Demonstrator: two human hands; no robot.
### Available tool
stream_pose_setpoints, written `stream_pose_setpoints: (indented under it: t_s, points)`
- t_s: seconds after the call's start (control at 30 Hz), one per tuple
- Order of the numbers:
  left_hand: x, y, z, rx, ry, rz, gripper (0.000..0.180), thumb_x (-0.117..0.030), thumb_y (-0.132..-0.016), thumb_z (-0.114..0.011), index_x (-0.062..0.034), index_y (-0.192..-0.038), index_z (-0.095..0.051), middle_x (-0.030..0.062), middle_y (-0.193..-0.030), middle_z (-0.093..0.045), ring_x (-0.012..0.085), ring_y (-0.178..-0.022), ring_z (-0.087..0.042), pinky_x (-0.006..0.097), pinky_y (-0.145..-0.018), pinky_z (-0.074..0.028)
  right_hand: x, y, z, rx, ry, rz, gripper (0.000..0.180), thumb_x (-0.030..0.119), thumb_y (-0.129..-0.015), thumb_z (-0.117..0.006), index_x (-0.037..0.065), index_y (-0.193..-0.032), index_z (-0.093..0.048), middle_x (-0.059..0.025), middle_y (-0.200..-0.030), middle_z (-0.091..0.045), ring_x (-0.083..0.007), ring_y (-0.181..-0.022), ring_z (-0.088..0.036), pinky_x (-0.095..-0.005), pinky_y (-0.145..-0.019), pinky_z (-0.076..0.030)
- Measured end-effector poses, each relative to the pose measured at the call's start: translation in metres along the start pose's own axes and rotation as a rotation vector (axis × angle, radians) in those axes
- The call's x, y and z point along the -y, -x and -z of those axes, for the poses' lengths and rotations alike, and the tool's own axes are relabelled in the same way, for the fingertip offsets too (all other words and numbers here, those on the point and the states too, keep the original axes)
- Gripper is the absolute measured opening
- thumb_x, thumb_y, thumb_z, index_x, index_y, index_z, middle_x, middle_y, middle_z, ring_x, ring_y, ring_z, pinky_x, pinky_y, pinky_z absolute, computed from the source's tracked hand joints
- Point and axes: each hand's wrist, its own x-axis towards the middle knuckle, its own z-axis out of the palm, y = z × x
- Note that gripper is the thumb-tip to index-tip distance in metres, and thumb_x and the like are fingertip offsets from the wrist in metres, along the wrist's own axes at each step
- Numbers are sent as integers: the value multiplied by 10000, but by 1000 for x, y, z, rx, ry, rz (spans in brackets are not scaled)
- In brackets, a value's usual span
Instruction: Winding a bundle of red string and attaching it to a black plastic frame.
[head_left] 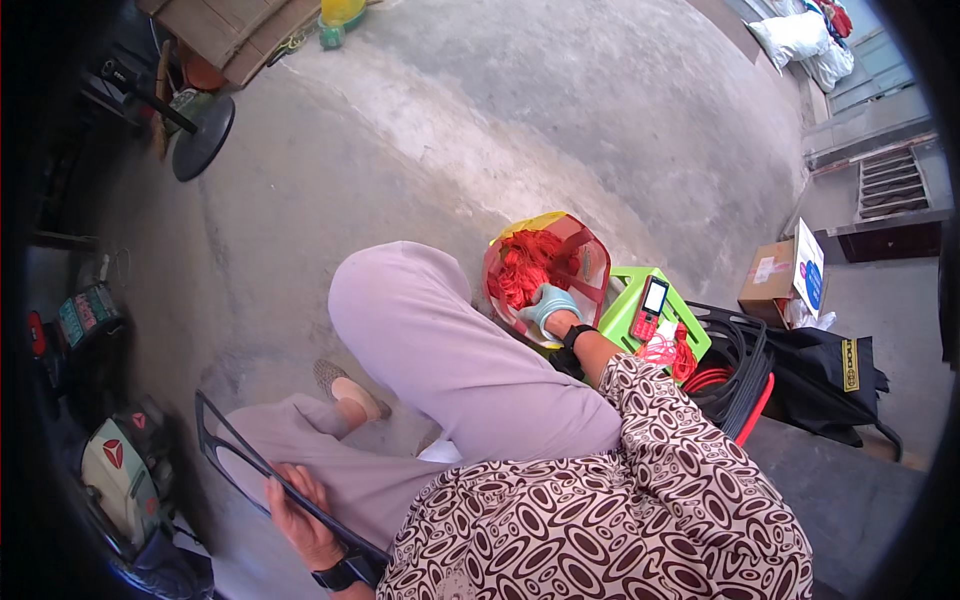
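Bent fingers of the left hand point(300, 510) curl around the edge of a thin dark frame point(338, 524) beside the lower leg, in the head view. Reaching across the thigh, the gloved right hand point(552, 303) dips into a red-and-yellow bag point(593, 300), its fingers partly curled at the tangled red strands point(530, 262) inside; whether it grips any cannot be told.

The bag stands on a bare concrete floor point(330, 130), grey and worn, with a paler band running across it. Touching or just beside the bag, a green stool point(625, 285) carries a red phone point(650, 307) and reddish cord point(684, 352). Coiled black cable point(738, 362) lies near it, then a black bag point(825, 370) and an open cardboard box point(768, 272). White sacks point(795, 42) lie at upper right; a round black base point(204, 140) and brown boards point(225, 35) occupy the upper left.
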Motion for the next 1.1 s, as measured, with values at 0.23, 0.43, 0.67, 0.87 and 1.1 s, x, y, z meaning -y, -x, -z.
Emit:
stream_pose_setpoints:
  t_s: [0.23,0.43,0.67,0.87,1.1]
  points:
    - [-1,-5,6,22,-23,28,164,-213,-950,-501,-55,-990,-519,-2,-633,-345,76,-530,-308,219,-411,-261,29,16,63,203,455,205,556,406,-762,-604,15,-1154,-544,-247,-1087,-608,-391,-972,-604,-450,-840,-477]
    - [1,-4,4,6,-18,-4,111,-155,-900,-537,-60,-911,-480,18,-610,-389,98,-518,-344,219,-386,-270,5,-51,51,-229,123,196,592,240,-719,-704,7,-1225,-503,-260,-1161,-572,-379,-1072,-564,-402,-922,-453]
    - [2,-4,-3,-24,-33,21,110,-153,-908,-527,-65,-871,-474,18,-606,-392,98,-519,-347,222,-385,-272,-2,-66,36,-194,133,-23,431,155,-754,-628,41,-1162,-546,-254,-1124,-588,-376,-1044,-582,-422,-865,-484]
    - [2,-6,-4,-78,-27,-17,119,-145,-918,-514,-63,-844,-471,26,-606,-396,98,-512,-348,217,-380,-267,-28,-18,36,-288,623,511,207,117,-790,-574,92,-989,-625,-182,-943,-620,-344,-879,-610,-416,-780,-491]
    - [1,-7,2,39,-51,-8,125,-175,-923,-526,-57,-907,-488,16,-616,-386,87,-520,-333,215,-386,-259,1,-13,59,-462,281,434,110,174,-804,-587,107,-865,-650,-150,-867,-620,-348,-803,-615,-443,-710,-497]
